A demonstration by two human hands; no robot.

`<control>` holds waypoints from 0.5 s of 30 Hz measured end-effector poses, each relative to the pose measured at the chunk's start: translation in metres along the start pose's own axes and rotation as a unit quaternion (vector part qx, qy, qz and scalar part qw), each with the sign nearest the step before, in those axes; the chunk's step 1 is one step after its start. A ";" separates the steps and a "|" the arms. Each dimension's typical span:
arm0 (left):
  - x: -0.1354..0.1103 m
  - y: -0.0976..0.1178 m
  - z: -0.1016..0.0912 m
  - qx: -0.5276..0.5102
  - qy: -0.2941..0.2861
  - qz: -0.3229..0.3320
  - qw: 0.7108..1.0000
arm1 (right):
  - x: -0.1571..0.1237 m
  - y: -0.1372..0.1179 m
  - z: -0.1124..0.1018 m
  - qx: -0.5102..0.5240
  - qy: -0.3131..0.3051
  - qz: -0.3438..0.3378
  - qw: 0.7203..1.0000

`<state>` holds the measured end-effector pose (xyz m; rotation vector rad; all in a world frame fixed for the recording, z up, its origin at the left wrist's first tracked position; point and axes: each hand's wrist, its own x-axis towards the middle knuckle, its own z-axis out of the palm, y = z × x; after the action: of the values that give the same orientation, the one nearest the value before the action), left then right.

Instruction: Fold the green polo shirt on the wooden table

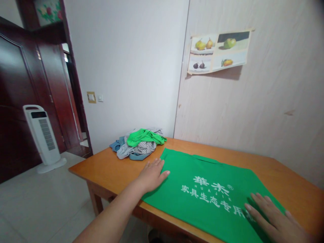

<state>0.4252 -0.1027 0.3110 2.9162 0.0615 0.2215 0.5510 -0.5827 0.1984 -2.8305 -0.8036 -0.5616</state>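
Observation:
A green cloth [202,216] with white printed lettering lies spread flat on the wooden table [106,170]. At its far edge is a narrow flap or slit; whether it is a bag, an apron or a shirt I cannot tell. My left hand [152,175] rests open along the cloth's left edge, fingers stretched out towards the far corner and the thumb over the green fabric. Over the right side, my right hand [272,216] is also open, palm down, covering the end of the lettering. Neither hand grips the cloth.
Crumpled clothes [136,148] are heaped at the table's back left, with a bright green piece [144,136] on top. Behind the table stands a wall with a fruit picture sheet [220,52]. A white tower heater [45,135] stands on the floor near a dark door [15,94].

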 end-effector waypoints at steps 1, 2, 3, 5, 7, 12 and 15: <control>0.003 0.006 0.003 -0.007 -0.011 0.024 1.000 | 0.004 -0.005 0.000 -0.014 -0.020 -0.013 1.000; 0.005 0.010 0.007 -0.011 -0.030 0.041 0.999 | 0.005 -0.009 0.001 -0.028 -0.040 -0.023 0.999; 0.005 0.013 0.011 -0.013 -0.049 0.051 0.997 | 0.005 -0.012 0.001 -0.040 -0.057 -0.028 0.997; 0.003 0.013 0.017 -0.010 -0.074 0.047 0.996 | 0.001 -0.015 0.001 -0.050 -0.069 -0.025 0.996; -0.001 0.007 0.020 -0.004 -0.076 0.034 0.997 | -0.007 -0.012 -0.003 -0.054 -0.064 -0.024 0.996; -0.007 -0.017 0.019 0.009 -0.070 0.013 0.997 | -0.022 -0.009 -0.029 -0.049 -0.064 0.015 0.997; -0.011 -0.029 0.016 0.024 -0.043 0.007 0.999 | -0.023 -0.015 -0.048 -0.017 -0.074 0.093 0.993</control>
<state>0.4165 -0.0785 0.2879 2.9701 0.0317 0.0989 0.5097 -0.5928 0.2342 -2.9642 -0.5461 -0.3443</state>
